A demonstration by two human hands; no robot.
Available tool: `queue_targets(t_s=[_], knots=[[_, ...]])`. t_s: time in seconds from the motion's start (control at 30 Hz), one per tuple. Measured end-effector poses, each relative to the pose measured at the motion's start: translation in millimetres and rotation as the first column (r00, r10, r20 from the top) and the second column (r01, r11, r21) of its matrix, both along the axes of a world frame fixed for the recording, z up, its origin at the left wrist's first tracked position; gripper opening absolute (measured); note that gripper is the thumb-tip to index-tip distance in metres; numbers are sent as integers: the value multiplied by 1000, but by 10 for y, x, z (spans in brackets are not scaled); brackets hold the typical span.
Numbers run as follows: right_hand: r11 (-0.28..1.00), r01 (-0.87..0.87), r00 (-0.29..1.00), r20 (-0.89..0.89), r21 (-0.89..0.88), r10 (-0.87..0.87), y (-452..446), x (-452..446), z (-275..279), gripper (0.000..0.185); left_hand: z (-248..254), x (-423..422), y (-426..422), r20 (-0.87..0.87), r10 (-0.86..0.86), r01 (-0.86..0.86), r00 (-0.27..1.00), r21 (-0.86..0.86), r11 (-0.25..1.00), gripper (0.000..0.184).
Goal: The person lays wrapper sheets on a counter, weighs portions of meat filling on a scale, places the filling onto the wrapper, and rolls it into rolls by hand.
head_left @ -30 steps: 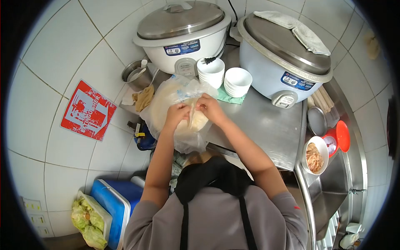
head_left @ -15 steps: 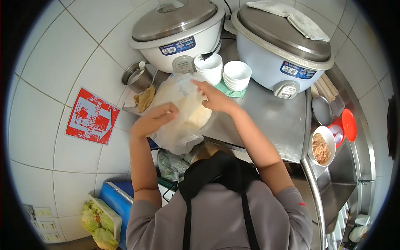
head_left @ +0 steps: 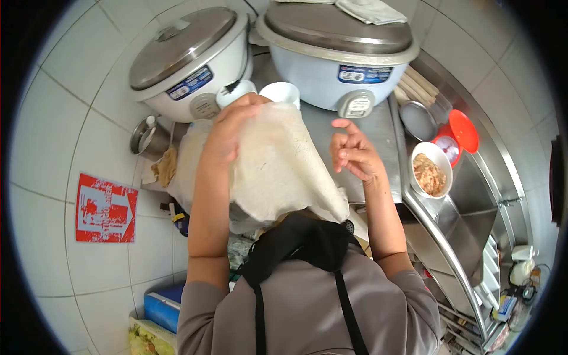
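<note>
My left hand [head_left: 223, 139] is closed on the upper edge of a large, thin cream-coloured sheet [head_left: 275, 160], which looks like bean curd skin. The sheet hangs down in front of me, its lower right corner folded and a few dark specks on its face. Behind and left of it is a translucent plastic bag [head_left: 190, 148], partly hidden. To the right, my right hand [head_left: 358, 155] is raised over the steel counter [head_left: 378, 139]. Its fingers are apart and loosely bent, holding nothing, and it is clear of the sheet.
Two large rice cookers [head_left: 192, 56] stand at the back, with white bowls [head_left: 281, 93] before them. A bowl of shredded food [head_left: 430, 176] and a red scale [head_left: 463, 131] sit at right. A metal pot [head_left: 149, 139] and a tan cloth [head_left: 165, 167] lie left.
The cream sheet is now out of the bag and spread in the air, held by my left hand. My right hand has moved away to the right. The view has shifted rightward.
</note>
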State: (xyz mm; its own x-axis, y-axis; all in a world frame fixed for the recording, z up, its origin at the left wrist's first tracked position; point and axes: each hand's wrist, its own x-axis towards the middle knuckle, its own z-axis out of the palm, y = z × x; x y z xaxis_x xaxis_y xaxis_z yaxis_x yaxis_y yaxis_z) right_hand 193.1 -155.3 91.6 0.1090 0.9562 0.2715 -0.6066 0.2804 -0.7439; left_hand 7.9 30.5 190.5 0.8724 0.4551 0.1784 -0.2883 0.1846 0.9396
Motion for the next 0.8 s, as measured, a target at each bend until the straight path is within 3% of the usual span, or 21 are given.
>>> queue_targets(t_s=[0.03, 0.07, 0.13, 0.2, 0.23, 0.3, 0.33, 0.43, 0.5, 0.63, 0.73, 0.8], knots=[[995, 95, 995, 20, -22, -95, -124, 104, -35, 47, -143, 164, 10, -89, 23, -22, 996, 14, 1000, 13], [981, 187, 982, 43, -40, -186, -243, 208, -71, 43, -338, 348, 47, -176, 95, -51, 980, 236, 970, 12], [932, 332, 936, 177, -148, -305, -466, 421, -158, 35, -796, 682, 117, -275, 292, -51, 916, 643, 764, 11], [803, 533, 827, 367, -267, -427, -562, 598, -355, 25, -1157, 852, 89, -201, 313, -63, 928, 743, 666, 12], [719, 665, 667, 596, -204, -447, -557, 648, -533, 24, -1221, 912, 63, -164, 319, -69, 933, 791, 608, 12], [549, 835, 216, 909, 17, -356, -546, 682, -825, 23, -1170, 954, -68, -161, 408, -52, 899, 884, 464, 11], [535, 845, 183, 929, 19, -322, -507, 599, -774, 26, -1168, 962, -124, -115, 452, -77, 885, 920, 385, 10], [620, 713, -192, 941, 328, -277, -218, 621, -1034, 27, -1114, 955, -223, 93, 516, -193, 852, 971, 144, 12], [641, 721, -253, 961, 262, -108, -110, 555, -1146, 25, -1011, 926, -349, 267, 549, -332, 792, 943, 21, 15], [577, 789, -301, 951, 210, 66, -155, 566, -1233, 22, -1330, 673, -564, -123, 436, -1, 892, 961, 275, 17], [452, 861, -347, 919, 234, 185, -424, 748, -1159, 20, -1636, 567, -637, -226, 452, 100, 863, 953, 284, 11], [402, 853, -452, 855, 332, 253, -517, 930, -1249, 18, -1807, 544, -650, -238, 458, 141, 856, 961, 237, 11]])
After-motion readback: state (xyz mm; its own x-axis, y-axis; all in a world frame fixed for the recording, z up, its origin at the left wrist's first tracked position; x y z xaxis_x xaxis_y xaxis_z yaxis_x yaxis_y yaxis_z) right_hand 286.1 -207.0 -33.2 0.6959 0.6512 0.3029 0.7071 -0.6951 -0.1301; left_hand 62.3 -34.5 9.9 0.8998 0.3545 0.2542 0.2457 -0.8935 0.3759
